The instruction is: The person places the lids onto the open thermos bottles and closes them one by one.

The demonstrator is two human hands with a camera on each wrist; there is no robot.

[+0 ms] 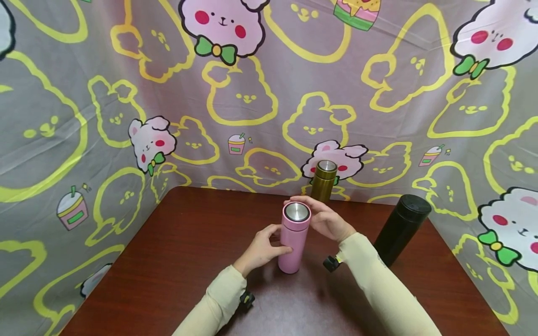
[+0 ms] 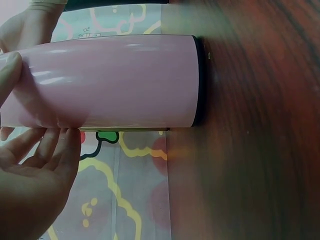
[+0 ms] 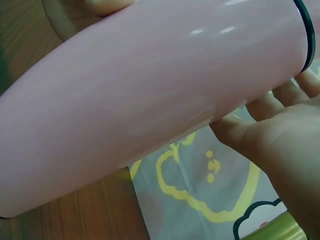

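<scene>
A pink thermos bottle (image 1: 293,245) with a silver-topped pink lid (image 1: 297,212) stands roughly upright over the brown table, its base at or close to the surface. My left hand (image 1: 261,249) grips its body from the left, thumb across the front and fingers behind. In the left wrist view the bottle (image 2: 125,82) shows a dark ring at its base. From the right, my right hand (image 1: 325,219) holds the lid area, with fingers reaching round behind it. The right wrist view shows the right hand's fingers (image 3: 265,107) against the bottle near the dark seam under the lid.
Behind the right hand stands a gold-green thermos bottle (image 1: 322,184), partly hidden. A black bottle (image 1: 401,228) stands on the right, close to the right forearm. Patterned cloth (image 1: 252,102) encloses the back and sides of the brown table (image 1: 168,261).
</scene>
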